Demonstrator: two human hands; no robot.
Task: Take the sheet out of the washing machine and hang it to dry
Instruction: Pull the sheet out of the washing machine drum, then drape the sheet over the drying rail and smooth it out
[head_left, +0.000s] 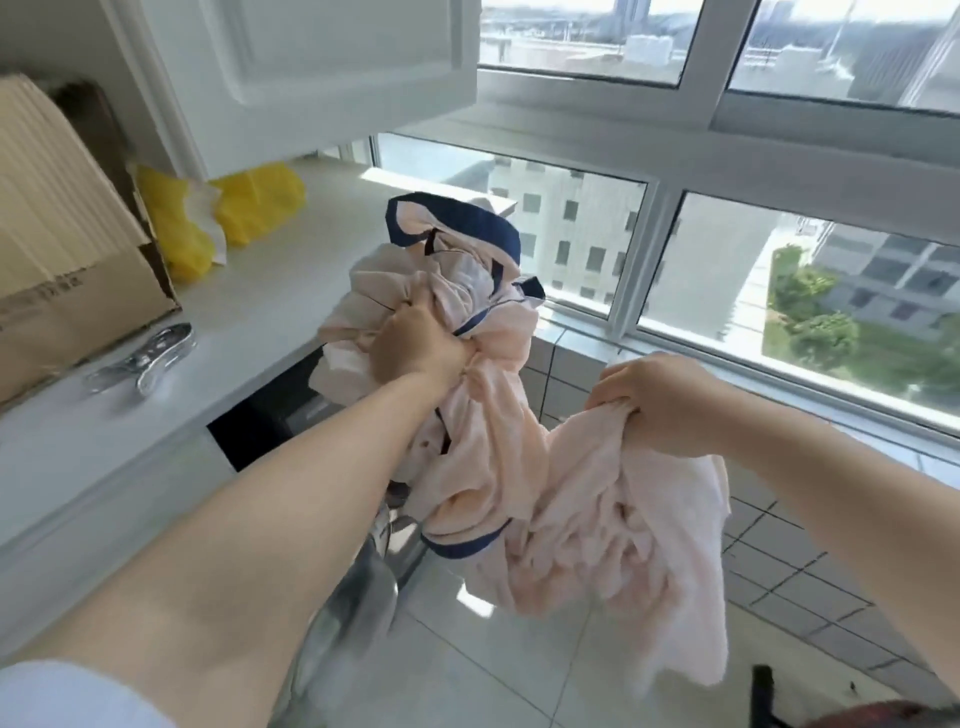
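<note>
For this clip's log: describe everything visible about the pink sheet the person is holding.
The sheet is pale pink, soft-looking fabric with navy blue trim along some edges. It is bunched and twisted, not spread out, and held up in the air in front of the window. The left hand grips the upper wad; the right hand grips another bunch, from which a loose fold hangs toward the tiled floor. Whether it is wet cannot be told.

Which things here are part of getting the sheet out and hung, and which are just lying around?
Part of the job:
pink sheet
left hand, gripping it
right hand, gripping it
washing machine

Lying about:
cardboard box
yellow bags
metal clip
</note>
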